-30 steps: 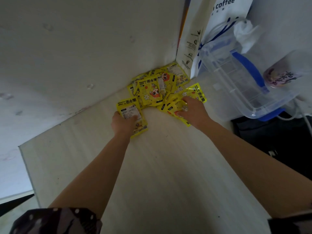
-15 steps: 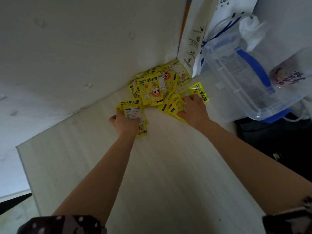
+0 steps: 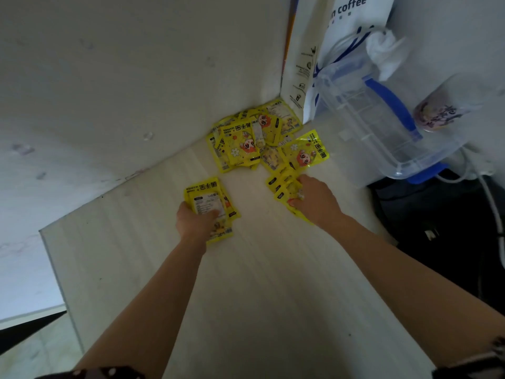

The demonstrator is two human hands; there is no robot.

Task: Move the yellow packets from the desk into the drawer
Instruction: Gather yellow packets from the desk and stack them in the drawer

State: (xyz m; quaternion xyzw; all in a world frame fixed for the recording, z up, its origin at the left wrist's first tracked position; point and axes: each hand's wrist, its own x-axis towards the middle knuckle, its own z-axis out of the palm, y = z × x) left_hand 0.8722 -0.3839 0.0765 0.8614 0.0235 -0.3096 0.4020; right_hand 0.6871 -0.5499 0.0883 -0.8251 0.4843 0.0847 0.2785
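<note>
Both bundles dragged clear of corner pile (image 3: 257, 135); left hand (image 3: 195, 221) grips hand-warmer packets (image 3: 209, 199), right hand (image 3: 314, 199) clutches more (image 3: 282, 187); best square stacks before lifting.

The desk (image 3: 273, 310) lies bare and open from its near edge up to the packet pile (image 3: 254, 140) — that pile sits boxed into the corner, wall (image 3: 123, 77) to its left, paper bag (image 3: 303, 64) behind it, clear bin (image 3: 382, 127) crowding its right.
</note>
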